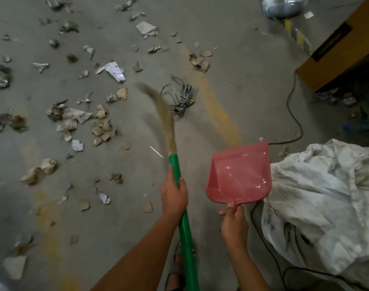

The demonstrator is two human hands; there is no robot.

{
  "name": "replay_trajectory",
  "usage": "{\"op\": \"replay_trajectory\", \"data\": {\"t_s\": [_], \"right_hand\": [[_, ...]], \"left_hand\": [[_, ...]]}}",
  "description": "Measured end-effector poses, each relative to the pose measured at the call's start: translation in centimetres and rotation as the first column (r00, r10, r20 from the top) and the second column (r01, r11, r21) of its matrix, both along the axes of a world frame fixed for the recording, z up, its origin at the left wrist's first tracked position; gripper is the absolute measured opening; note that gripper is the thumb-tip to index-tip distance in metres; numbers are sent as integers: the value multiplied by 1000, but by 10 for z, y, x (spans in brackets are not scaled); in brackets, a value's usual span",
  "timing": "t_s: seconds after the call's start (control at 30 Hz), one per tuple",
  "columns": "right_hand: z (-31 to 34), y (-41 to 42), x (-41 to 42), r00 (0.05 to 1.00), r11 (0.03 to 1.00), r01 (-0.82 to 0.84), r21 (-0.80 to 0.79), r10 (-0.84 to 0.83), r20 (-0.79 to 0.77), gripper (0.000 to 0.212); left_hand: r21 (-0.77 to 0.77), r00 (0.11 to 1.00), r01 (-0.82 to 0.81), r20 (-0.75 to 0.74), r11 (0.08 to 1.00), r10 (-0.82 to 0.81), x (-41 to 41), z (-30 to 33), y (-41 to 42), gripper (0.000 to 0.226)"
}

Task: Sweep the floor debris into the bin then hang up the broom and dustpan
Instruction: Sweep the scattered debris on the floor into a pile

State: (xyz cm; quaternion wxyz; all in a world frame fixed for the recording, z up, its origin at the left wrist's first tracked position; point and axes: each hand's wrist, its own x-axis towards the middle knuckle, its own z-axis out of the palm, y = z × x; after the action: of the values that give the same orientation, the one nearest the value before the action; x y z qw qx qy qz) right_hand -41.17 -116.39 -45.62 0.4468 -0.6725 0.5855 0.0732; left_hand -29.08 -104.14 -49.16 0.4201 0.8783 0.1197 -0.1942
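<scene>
Green broom gripped left, dustpan seemingly pinched right.

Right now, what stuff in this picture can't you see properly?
All in the head view:
- Broom: the bristle tip is motion-blurred, so whether it touches the floor is unclear; the green handle's end is cut off by the bottom edge.
- Dustpan: its handle is hidden inside the right hand.
- White sack: cut off by the right edge; its contents are hidden.
- Left hand: its fingers are hidden behind the broom handle.
</scene>
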Motion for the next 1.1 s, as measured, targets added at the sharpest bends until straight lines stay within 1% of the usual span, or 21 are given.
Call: {"op": "replay_trajectory", "data": {"t_s": [0.1,0.13,0.2,0.23,0.27,0.33,0.4,0.5,0.53,0.63,0.7,0.77,0.83,0.9,0.97,1.0,1.03,1.1], "right_hand": [[-3,3,2,1000,1000,-10,-29,10,6,36],[-5,4,2,1000,999,-9,-34,10,10,37],[-11,7,-1,1000,999,-15,-46,16,14,40],[-14,10,-4,1000,999,-20,-49,21,20,43],[-17,13,-6,999,998,-21,-52,23,31,46],[-24,19,-11,998,998,-21,-52,24,51,55],[-30,24,-14,997,998,-31,-48,34,64,58],[-34,32,-14,995,998,-49,-48,53,81,60],[-36,35,-13,995,997,-55,-47,59,84,62],[-39,47,-11,996,997,-67,-37,69,64,64],[-34,57,-6,996,997,-69,-32,71,59,56],[-32,68,-3,995,996,-77,-43,80,55,46],[-33,78,-3,996,996,-73,-43,75,58,40],[-34,89,-5,996,997,-69,-38,71,51,38],[-34,99,-7,997,997,-65,-35,66,34,38],[-33,105,-9,998,998,-61,-35,62,34,37],[-32,110,-11,998,998,-57,-37,59,36,37],[-27,118,-15,998,997,-57,-54,59,32,39]], "left_hand": [[-57,981,193,-15,980,-194,23,-16,-18,65],[-76,967,245,-53,967,-249,35,-22,-24,68],[-183,935,263,-193,947,-297,63,-35,-35,69],[-210,916,267,-248,941,-315,78,-45,-39,67],[-204,896,289,-286,935,-339,94,-51,-43,64],[-136,877,332,-319,934,-358,124,-63,-46,58],[-83,903,256,-335,963,-269,150,-83,-35,57],[-49,945,49,-320,998,-62,177,-96,-3,60],[-26,950,-8,-314,1000,0,181,-93,10,58],[26,933,-210,-293,977,208,184,-104,54,43],[30,906,-338,-259,941,334,173,-102,83,33],[31,907,-364,-213,931,362,151,-98,109,26],[2,933,-322,-166,947,318,121,-94,131,20],[-61,966,-243,-105,968,236,87,-84,144,24],[-78,991,-129,-41,989,126,50,-71,151,40],[-72,997,-73,-37,995,70,32,-63,152,49],[-95,999,-24,-42,995,20,14,-63,153,56],[-190,989,75,-113,979,-98,-16,-64,156,69]]}}
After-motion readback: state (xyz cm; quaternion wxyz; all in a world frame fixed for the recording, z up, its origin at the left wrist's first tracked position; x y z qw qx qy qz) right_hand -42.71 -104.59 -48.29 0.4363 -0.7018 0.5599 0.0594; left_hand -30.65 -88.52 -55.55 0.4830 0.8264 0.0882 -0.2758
